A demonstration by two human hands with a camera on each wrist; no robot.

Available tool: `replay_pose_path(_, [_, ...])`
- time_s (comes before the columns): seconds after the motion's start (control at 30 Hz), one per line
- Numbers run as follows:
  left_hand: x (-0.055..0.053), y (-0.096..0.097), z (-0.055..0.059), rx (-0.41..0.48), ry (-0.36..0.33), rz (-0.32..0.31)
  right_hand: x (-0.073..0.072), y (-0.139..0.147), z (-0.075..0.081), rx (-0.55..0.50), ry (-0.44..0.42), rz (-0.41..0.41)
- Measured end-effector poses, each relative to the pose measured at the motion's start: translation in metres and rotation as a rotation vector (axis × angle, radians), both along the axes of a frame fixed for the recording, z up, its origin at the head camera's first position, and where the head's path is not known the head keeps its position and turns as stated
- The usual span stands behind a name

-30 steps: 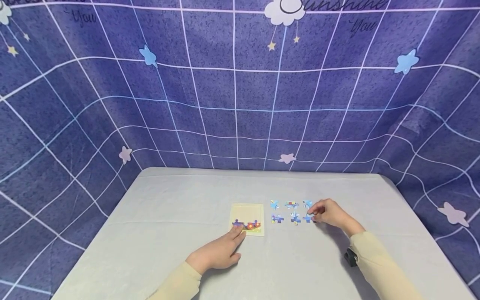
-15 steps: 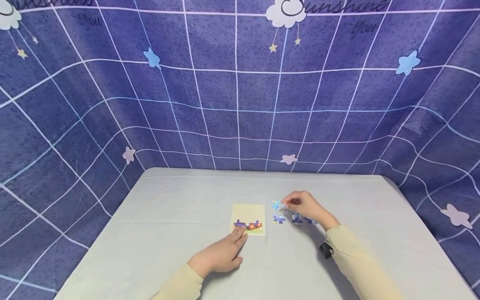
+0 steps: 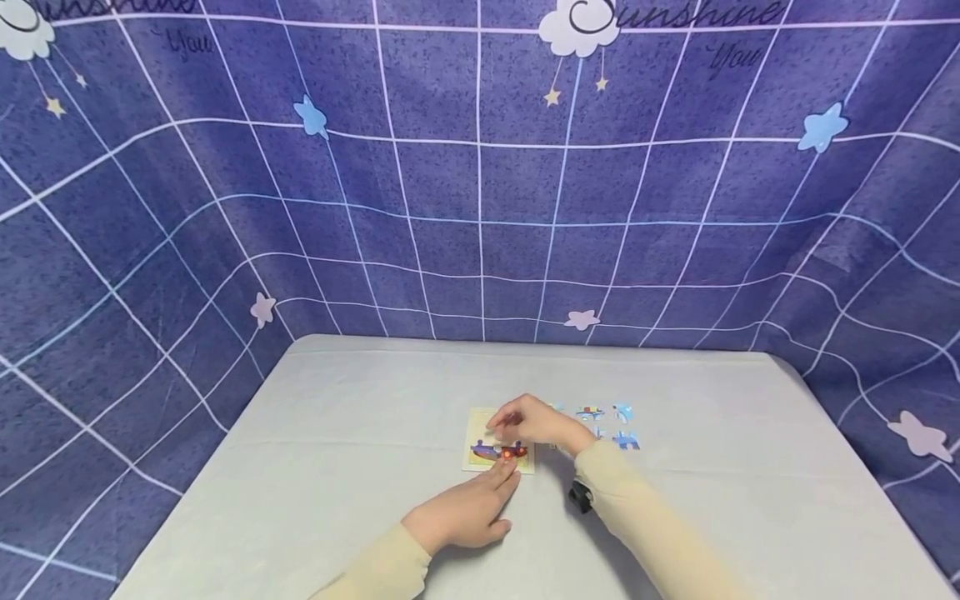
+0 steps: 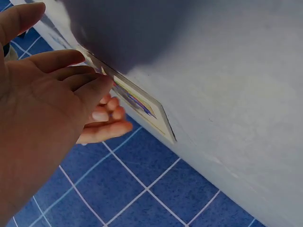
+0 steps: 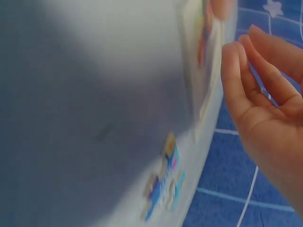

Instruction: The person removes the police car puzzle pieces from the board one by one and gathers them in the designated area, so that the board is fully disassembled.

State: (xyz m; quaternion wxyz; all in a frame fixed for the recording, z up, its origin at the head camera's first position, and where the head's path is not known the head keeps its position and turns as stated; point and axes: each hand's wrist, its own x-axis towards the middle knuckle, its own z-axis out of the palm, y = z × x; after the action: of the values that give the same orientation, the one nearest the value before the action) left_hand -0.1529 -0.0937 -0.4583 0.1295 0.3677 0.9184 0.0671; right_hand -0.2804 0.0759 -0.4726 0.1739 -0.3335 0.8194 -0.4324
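A small pale puzzle board [image 3: 477,421] lies on the table, with purple and red train pieces [image 3: 512,451] fitted along its near edge. My left hand [image 3: 468,504] rests its straight fingertips on that near edge. My right hand [image 3: 534,421] hovers over the board's upper part, its fingers loosely bent. In the right wrist view, no piece shows between the fingers of the right hand [image 5: 265,90]. Loose blue puzzle pieces lie right of the board, among them a dolphin-like piece [image 3: 622,412] and a blue piece [image 3: 626,440]. My right hand and forearm partly cover others.
A pale cloth [image 3: 352,425] covers the table. Behind it and at both sides hangs a dark blue curtain [image 3: 517,250] with a line grid and stars. A black device [image 3: 581,496] is strapped at the right wrist.
My right hand has moved left from the loose pieces to above the board. My left hand has slid a little to the right along the board's near edge.
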Motion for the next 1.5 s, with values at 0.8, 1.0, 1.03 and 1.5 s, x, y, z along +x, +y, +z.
replay_pose_path(0.8, [-0.006,0.000,-0.007,-0.001,-0.020,0.003,0.005,-0.022,-0.009,0.006,-0.091,-0.046])
replay_pose_path(1.0, [-0.005,0.000,-0.007,-0.003,-0.017,0.003,0.008,-0.028,-0.013,-0.059,-0.113,-0.056])
replay_pose_path(1.03, [-0.004,0.000,-0.008,-0.004,-0.016,0.003,0.009,-0.028,-0.013,-0.060,-0.117,-0.060])
replay_pose_path(1.5, [-0.004,0.000,-0.008,0.009,-0.023,0.020,0.003,-0.002,0.002,-0.129,-0.115,-0.151])
